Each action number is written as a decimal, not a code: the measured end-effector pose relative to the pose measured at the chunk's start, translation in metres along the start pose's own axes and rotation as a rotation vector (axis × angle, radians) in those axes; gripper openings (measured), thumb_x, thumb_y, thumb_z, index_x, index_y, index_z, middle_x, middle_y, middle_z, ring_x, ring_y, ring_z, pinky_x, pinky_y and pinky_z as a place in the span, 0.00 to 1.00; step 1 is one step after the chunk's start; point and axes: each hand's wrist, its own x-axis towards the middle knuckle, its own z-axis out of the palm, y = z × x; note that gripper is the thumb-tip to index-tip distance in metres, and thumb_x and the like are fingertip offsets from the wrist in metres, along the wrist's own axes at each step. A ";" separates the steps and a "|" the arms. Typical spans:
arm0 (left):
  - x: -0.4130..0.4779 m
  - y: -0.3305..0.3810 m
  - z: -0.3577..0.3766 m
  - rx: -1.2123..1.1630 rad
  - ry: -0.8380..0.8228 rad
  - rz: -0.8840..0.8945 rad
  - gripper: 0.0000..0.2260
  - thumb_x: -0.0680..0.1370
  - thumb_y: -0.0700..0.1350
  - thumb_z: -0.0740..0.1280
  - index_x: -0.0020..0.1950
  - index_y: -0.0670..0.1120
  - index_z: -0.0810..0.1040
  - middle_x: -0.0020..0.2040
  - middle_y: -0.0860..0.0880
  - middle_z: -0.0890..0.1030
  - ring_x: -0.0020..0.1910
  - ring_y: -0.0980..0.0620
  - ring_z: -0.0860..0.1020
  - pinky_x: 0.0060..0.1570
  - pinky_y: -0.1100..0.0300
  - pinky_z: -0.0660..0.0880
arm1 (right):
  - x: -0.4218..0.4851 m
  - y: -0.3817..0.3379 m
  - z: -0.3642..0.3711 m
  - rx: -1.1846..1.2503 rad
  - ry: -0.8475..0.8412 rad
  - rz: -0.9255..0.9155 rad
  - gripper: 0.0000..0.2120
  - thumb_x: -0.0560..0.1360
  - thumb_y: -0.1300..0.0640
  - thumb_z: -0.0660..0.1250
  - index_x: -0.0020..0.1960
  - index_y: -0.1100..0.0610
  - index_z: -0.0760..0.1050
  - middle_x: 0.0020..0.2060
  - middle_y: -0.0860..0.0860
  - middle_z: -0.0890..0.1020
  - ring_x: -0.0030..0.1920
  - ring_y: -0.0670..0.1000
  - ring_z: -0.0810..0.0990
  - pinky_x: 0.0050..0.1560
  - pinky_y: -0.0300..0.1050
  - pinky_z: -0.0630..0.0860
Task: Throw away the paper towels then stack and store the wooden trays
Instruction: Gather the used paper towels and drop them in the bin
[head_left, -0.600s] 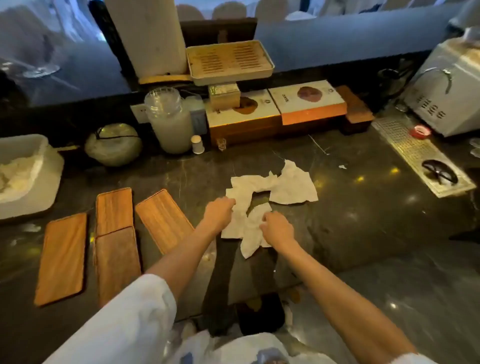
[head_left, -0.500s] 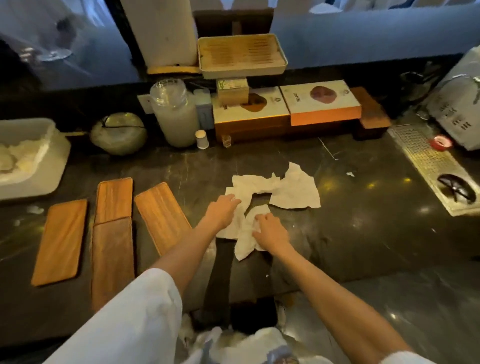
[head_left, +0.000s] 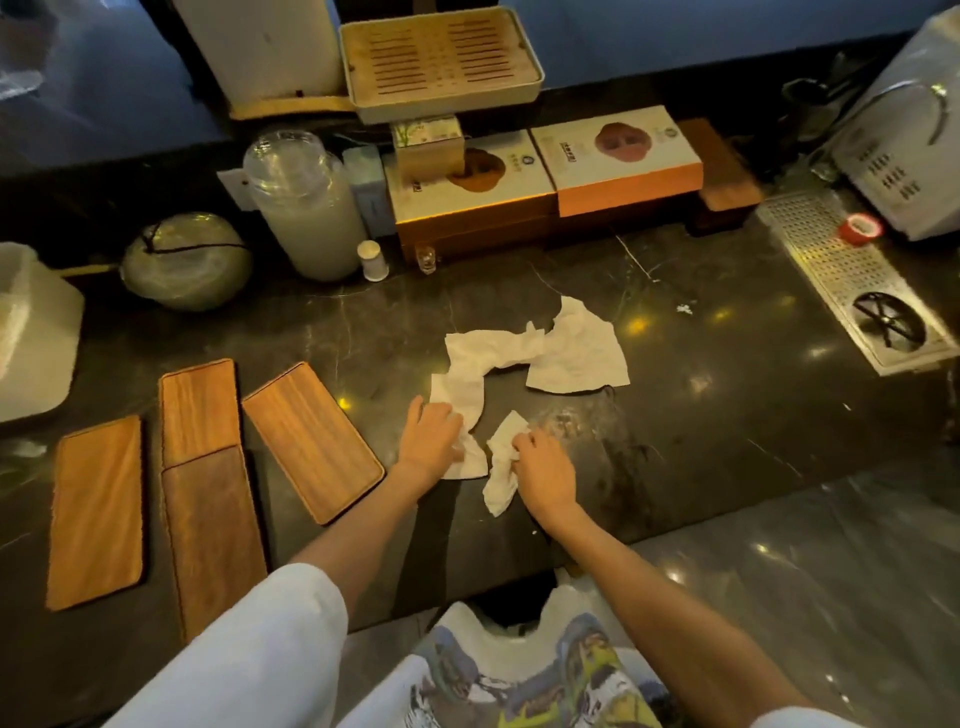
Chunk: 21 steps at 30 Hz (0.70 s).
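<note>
Crumpled white paper towels lie on the dark marble counter. My left hand (head_left: 432, 436) presses on the near end of a long bent towel (head_left: 480, 369). My right hand (head_left: 543, 470) is closed on a smaller crumpled towel (head_left: 501, 475). A third flat towel (head_left: 576, 351) lies farther back, untouched. Several flat wooden trays lie to the left: one angled beside my left forearm (head_left: 311, 439), two end to end (head_left: 200, 408) (head_left: 213, 538), and one at the far left (head_left: 96, 509).
At the back stand a large lidded jar (head_left: 304, 208), a wrapped round object (head_left: 187, 260), boxed goods (head_left: 621, 156) and a slatted tea tray (head_left: 441, 57). A white tub (head_left: 31, 332) sits far left; a perforated metal drain tray (head_left: 852, 280) lies right. The counter edge (head_left: 675, 525) runs near my arms.
My right hand has gathered the small towel into a tighter crumple and pulled it slightly toward me. My left hand stays on the long towel. The view has tilted down a little.
</note>
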 end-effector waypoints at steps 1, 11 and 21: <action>-0.002 -0.002 0.003 -0.011 0.015 0.010 0.14 0.76 0.50 0.67 0.59 0.46 0.75 0.60 0.47 0.75 0.64 0.46 0.70 0.75 0.46 0.50 | -0.005 0.001 0.002 0.059 0.015 0.042 0.10 0.78 0.60 0.58 0.58 0.57 0.71 0.57 0.55 0.74 0.58 0.57 0.73 0.48 0.51 0.73; -0.071 -0.025 0.025 -0.739 0.342 0.019 0.07 0.77 0.42 0.68 0.52 0.40 0.76 0.69 0.45 0.71 0.67 0.49 0.70 0.62 0.55 0.72 | -0.086 0.027 0.007 1.014 0.291 0.585 0.05 0.73 0.62 0.65 0.41 0.55 0.70 0.39 0.51 0.77 0.38 0.50 0.76 0.33 0.40 0.72; -0.130 -0.019 0.024 -1.107 0.263 -0.177 0.14 0.74 0.33 0.63 0.35 0.48 0.66 0.32 0.53 0.69 0.30 0.60 0.65 0.33 0.59 0.61 | -0.100 -0.012 -0.013 1.618 0.237 0.499 0.16 0.74 0.67 0.66 0.55 0.48 0.76 0.43 0.48 0.84 0.39 0.50 0.84 0.32 0.45 0.79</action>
